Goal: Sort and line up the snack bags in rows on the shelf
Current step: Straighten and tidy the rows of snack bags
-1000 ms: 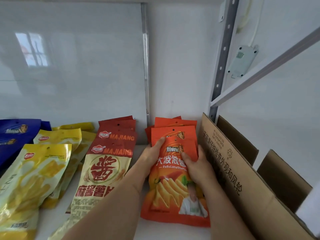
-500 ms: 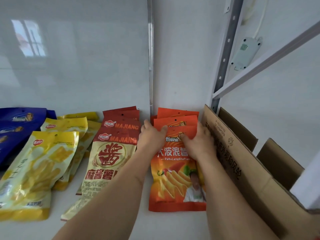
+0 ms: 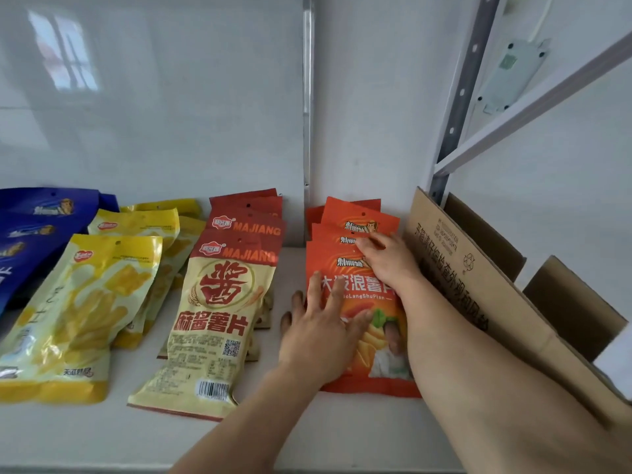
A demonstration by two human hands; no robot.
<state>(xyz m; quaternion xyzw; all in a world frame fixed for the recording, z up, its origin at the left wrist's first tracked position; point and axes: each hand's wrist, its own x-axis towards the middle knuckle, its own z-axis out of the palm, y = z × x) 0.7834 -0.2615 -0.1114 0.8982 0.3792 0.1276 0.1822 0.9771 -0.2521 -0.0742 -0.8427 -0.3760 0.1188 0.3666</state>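
Far left: a stack of dark blue foil snack bags [image 3: 37,217] lay overlapped at the shelf's left edge, partly cut off by the frame.
Next along: glossy yellow plastic snack bags [image 3: 75,313] ran in a row from the back wall to the front, the nearest one lying flat and largest in view.
Centre row: cream-and-red snack bags printed MAJIANG [image 3: 219,309] lay shingled one over another, barcode end toward the front edge.
Shelf: the white shelf board [image 3: 102,436] carried all four rows, with a glossy white back panel [image 3: 154,97] behind.
Left hand: there it was, the left hand [image 3: 318,333] lying flat with fingers [image 3: 333,294] spread and straight, part on the shelf, part on the left side of the front orange bag, gripping nothing.
Orange row: the orange foil snack bags with wavy-chip artwork [image 3: 355,265] sat stacked just right of the metal back-panel seam [image 3: 307,97].
Right hand: the right hand [image 3: 386,261] rested on the upper right of that orange stack, fingers fairly straight and pressing down on the bags rather than curling round them.
Far right: an open brown cardboard box [image 3: 472,285] stood just beside the orange row, against the right forearm.
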